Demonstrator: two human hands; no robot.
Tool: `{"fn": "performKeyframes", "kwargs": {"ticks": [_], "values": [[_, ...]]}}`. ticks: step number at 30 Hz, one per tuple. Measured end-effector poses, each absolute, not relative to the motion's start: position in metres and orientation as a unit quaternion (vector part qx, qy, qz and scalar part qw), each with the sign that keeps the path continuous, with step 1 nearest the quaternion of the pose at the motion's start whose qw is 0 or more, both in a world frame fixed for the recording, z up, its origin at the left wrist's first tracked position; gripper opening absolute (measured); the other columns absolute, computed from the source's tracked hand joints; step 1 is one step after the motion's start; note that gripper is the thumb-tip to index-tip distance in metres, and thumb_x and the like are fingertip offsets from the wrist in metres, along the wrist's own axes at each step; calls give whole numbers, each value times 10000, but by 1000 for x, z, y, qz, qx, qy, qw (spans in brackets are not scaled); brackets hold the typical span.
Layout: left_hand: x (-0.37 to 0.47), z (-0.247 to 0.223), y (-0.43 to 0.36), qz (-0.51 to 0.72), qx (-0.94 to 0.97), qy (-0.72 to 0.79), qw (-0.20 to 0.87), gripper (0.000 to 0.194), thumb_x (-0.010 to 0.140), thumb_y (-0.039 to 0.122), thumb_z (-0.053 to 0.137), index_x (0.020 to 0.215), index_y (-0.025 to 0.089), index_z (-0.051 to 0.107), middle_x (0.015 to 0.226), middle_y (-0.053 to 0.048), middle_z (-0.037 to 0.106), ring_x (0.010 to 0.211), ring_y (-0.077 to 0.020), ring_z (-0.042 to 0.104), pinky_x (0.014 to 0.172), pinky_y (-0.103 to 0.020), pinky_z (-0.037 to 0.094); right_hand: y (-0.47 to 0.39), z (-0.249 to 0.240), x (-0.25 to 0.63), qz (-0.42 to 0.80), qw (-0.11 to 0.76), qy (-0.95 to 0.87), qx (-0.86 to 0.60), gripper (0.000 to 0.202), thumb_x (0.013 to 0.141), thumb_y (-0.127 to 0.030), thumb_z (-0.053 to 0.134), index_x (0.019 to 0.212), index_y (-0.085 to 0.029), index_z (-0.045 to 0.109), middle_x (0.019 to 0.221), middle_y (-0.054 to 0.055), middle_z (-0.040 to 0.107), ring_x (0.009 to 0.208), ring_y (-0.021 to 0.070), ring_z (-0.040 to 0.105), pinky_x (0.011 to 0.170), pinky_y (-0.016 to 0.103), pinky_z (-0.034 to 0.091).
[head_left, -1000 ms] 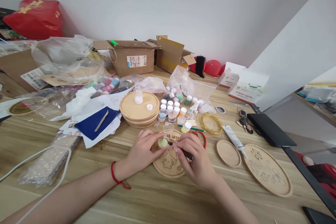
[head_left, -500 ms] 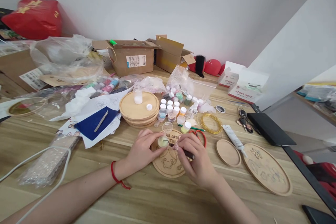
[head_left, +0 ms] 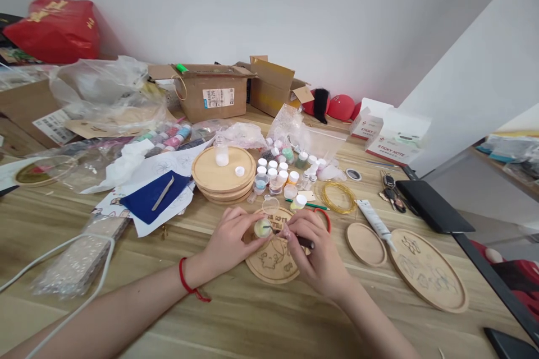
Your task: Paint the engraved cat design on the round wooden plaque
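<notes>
Left: tweezers on blue cloth | left hand: thumb and fingers clamped on cup | cup: near, over engraved plate's far-left edge, yellowish contents | tool: tip at cup's opening | right hand: fingers clamped on tool | right: small plate, tube, large plate

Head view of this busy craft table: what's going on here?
A person's left hand holds a small cup with pale yellow contents, and their right hand grips a dark-handled tool whose tip reaches into the cup. Both hands are over a round wooden board marked with lettering and line drawings. Just beyond, a clear bottle and a white cap sit on stacked round wooden trays, beside white-capped jars.
</notes>
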State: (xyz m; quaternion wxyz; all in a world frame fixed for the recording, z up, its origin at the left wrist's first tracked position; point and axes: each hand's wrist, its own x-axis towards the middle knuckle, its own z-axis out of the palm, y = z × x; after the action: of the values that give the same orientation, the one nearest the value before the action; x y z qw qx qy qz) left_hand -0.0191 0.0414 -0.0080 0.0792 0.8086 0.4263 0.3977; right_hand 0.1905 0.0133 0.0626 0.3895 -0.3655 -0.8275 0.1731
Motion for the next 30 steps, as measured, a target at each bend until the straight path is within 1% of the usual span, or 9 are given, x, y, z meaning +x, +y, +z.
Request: {"fn": "performKeyframes", "kwargs": {"ticks": [3, 7, 11, 15, 18, 21, 25, 28, 30], "values": [[-19, -7, 41, 397, 808, 429, 79, 357, 843, 428, 683, 1118, 202, 665, 877, -43, 676, 829, -188, 596, 785, -335, 480, 14, 63, 191, 186, 383, -835, -348, 107, 932, -137, 528, 945, -211, 604, 900, 71, 683, 963, 230, 574, 844, 401, 484], [-19, -6, 41, 393, 814, 421, 77, 354, 844, 415, 687, 1124, 200, 661, 879, -39, 681, 828, -185, 599, 794, -337, 475, 14, 62, 191, 172, 388, -828, -367, 126, 933, -117, 509, 904, -209, 590, 831, 59, 665, 913, 224, 571, 816, 400, 483], [-20, -7, 41, 400, 806, 429, 85, 355, 842, 407, 690, 1129, 202, 655, 903, -42, 681, 853, -192, 600, 796, -339, 478, 14, 60, 191, 173, 378, -844, -339, 143, 919, -109, 533, 968, -220, 609, 899, 67, 683, 986, 235, 573, 843, 405, 487], [-20, -7, 42, 402, 809, 421, 77, 356, 847, 418, 685, 1125, 199, 652, 886, -38, 685, 826, -186, 596, 787, -339, 474, 13, 60, 191, 149, 388, -834, -363, 120, 921, -116, 529, 920, -212, 602, 832, 63, 671, 943, 236, 582, 811, 405, 491], [-19, -6, 41, 404, 810, 419, 72, 354, 851, 420, 679, 1125, 198, 651, 882, -38, 683, 824, -184, 596, 781, -335, 474, 13, 61, 190, 152, 380, -846, -342, 116, 920, -120, 534, 944, -212, 601, 870, 60, 686, 969, 232, 586, 862, 424, 483], [-19, -6, 41, 405, 809, 420, 69, 361, 843, 418, 691, 1126, 198, 649, 903, -40, 690, 833, -184, 598, 790, -334, 471, 13, 62, 190, 142, 386, -838, -359, 130, 923, -109, 511, 898, -207, 595, 834, 53, 673, 884, 209, 594, 891, 449, 469], [-18, -7, 41, 400, 812, 418, 69, 357, 857, 426, 671, 1131, 198, 648, 904, -41, 694, 833, -185, 601, 791, -334, 470, 14, 64, 191, 150, 382, -841, -353, 116, 933, -146, 517, 935, -209, 615, 903, 74, 680, 939, 219, 596, 861, 424, 489], [-18, -6, 41, 398, 811, 423, 73, 366, 847, 436, 680, 1129, 204, 649, 899, -36, 694, 828, -183, 601, 787, -337, 470, 14, 65, 191, 171, 380, -835, -359, 149, 943, -147, 491, 884, -210, 612, 832, 66, 670, 898, 217, 595, 815, 405, 498], [-18, -6, 41, 393, 816, 417, 73, 364, 854, 431, 675, 1134, 201, 645, 899, -36, 697, 824, -180, 599, 790, -339, 468, 13, 65, 191, 165, 382, -831, -370, 145, 946, -154, 489, 892, -211, 612, 815, 67, 671, 889, 223, 594, 802, 410, 497]]}}
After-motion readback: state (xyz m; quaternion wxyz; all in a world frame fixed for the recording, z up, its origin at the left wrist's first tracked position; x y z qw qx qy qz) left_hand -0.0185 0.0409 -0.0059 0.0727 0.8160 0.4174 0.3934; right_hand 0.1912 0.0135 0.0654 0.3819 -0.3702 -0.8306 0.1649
